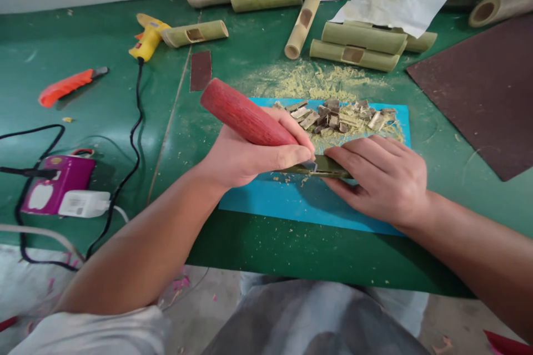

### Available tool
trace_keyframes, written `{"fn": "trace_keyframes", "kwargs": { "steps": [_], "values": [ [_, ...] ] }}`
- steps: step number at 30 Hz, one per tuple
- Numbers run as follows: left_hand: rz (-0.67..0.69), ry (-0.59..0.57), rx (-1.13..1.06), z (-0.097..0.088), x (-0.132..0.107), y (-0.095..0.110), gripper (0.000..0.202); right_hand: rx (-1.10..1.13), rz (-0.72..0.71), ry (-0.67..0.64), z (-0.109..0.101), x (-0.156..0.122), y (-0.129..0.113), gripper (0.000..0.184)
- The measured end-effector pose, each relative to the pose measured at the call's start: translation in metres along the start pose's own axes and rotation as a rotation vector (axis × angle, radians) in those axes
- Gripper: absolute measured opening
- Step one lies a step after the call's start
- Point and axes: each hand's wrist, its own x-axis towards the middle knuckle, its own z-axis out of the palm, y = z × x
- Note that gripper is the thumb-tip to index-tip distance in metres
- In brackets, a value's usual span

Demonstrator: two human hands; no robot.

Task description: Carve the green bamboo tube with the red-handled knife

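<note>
My left hand is closed around a carving knife with a thick red wooden handle. Its short metal blade rests against a piece of bamboo lying level over a blue sheet. On the right end of the bamboo, my right hand is closed, thumb below and fingers on top. Much of the bamboo is hidden by both hands. Just beyond them, a pile of bamboo chips and shavings lies on the sheet.
Cut bamboo tubes lie along the back of the green table. A yellow glue gun, an orange utility knife and a purple power strip with cables are at left. A brown board lies at right.
</note>
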Motion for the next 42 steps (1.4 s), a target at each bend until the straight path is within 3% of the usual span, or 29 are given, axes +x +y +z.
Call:
{"fn": "trace_keyframes", "kwargs": {
  "steps": [5,8,13,16,18,22,24,29,35,38,42],
  "values": [
    [0.298,0.001,0.183,0.005,-0.003,0.009,0.013,0.057,0.026,-0.013,-0.001,-0.001,0.003,0.018],
    [0.370,-0.045,0.417,0.006,-0.009,0.018,0.013,0.088,0.037,-0.047,-0.002,0.000,0.006,0.018],
    [0.583,-0.148,0.733,0.006,-0.017,0.025,0.031,0.087,0.073,-0.077,0.001,-0.001,0.007,0.017],
    [0.673,-0.165,0.804,0.007,-0.017,0.025,0.030,0.088,0.075,-0.080,0.002,-0.001,0.007,0.018],
    [0.612,-0.131,0.730,0.010,-0.016,0.024,0.024,0.093,0.075,-0.076,0.002,-0.001,0.007,0.018],
    [0.275,0.046,0.473,0.017,-0.016,0.021,0.011,0.060,0.071,-0.058,0.002,0.000,0.007,0.017],
    [0.176,0.111,0.390,0.019,-0.015,0.020,0.012,0.043,0.060,-0.047,0.002,0.001,0.006,0.018],
    [0.140,0.101,0.329,0.017,-0.009,0.021,0.013,0.040,0.033,-0.042,0.001,0.000,0.006,0.019],
    [-0.178,0.121,0.170,0.015,-0.004,0.020,0.016,0.057,0.018,-0.073,0.003,0.001,0.005,0.020],
    [-0.137,0.204,0.206,0.016,-0.004,0.010,0.016,0.092,0.064,-0.160,0.006,0.001,0.007,0.022],
    [0.044,0.203,0.328,0.010,-0.010,0.004,0.022,0.170,0.133,-0.254,0.007,0.000,0.011,0.019]
  ]
}}
